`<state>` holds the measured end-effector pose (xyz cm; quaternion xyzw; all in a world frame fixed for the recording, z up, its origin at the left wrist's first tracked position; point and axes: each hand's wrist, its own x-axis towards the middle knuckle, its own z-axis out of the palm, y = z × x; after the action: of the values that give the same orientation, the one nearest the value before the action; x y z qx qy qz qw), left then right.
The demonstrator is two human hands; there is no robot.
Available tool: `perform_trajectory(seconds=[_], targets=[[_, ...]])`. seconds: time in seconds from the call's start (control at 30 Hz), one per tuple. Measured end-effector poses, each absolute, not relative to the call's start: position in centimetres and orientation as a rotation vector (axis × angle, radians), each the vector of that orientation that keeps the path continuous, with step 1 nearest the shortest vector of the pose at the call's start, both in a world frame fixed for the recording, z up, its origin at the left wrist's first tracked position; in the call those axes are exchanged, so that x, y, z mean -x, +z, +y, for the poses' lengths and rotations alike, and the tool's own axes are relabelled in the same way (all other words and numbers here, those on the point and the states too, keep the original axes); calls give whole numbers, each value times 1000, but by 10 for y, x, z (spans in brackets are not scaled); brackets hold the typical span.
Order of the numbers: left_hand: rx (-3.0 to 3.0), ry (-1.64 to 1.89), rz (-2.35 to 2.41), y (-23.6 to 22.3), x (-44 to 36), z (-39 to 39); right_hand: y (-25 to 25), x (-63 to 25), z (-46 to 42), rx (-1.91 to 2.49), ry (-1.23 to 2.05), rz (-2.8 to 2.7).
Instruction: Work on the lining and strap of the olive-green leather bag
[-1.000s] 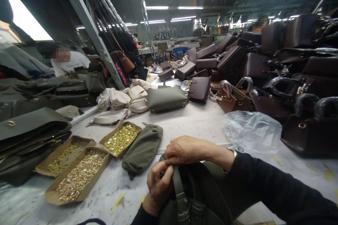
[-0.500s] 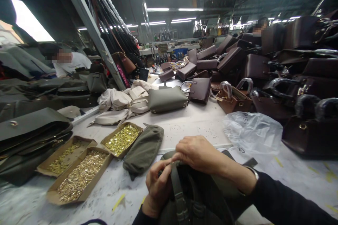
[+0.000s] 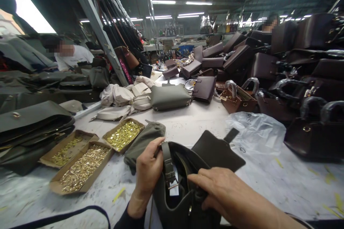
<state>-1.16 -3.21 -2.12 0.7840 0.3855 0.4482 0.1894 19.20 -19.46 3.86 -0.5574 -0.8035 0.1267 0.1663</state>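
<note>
A dark olive handbag (image 3: 163, 200) stands close in front of me with its mouth open. Its flap (image 3: 215, 148) lies folded back, with a short tab pointing up and right. My left hand (image 3: 147, 168) is closed on the bag's left edge, beside the end of a buckled strap (image 3: 168, 159). That strap hangs across the opening, and a white label (image 3: 174, 188) shows inside. On the opposite side, my right hand (image 3: 223, 189) grips the rim of the opening, thumb below and fingers above. A rolled olive cloth pouch (image 3: 143, 141) lies just beyond my left hand.
Cardboard trays of small gold metal parts (image 3: 83, 168) sit at the left. Olive bags (image 3: 32, 125) are stacked beyond them. A grey-green bag (image 3: 170, 96) and pale bags lie farther back. Clear plastic (image 3: 255, 132) and piled dark brown handbags (image 3: 314, 136) occupy the right. Two people are in the background.
My hands have moved apart from their meeting point at the strap's top. My right hand came down and nearer to the rim. The bag's opening and folded-back flap now show.
</note>
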Motion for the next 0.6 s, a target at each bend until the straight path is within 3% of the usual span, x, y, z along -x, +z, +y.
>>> perform_trajectory(seconds=[0.2, 0.4, 0.47, 0.6], targets=[[-2525, 1012, 1121, 19, 61, -34, 79, -223, -174, 1583, 89, -2361], [-2933, 894, 859, 46, 96, -71, 39, -245, -137, 1615, -360, -2213], [-2989, 858, 767, 47, 100, -78, 22, -243, -129, 1630, -290, -2125], [-2954, 775, 647, 47, 97, -80, 11, -233, -127, 1570, 193, -1977]])
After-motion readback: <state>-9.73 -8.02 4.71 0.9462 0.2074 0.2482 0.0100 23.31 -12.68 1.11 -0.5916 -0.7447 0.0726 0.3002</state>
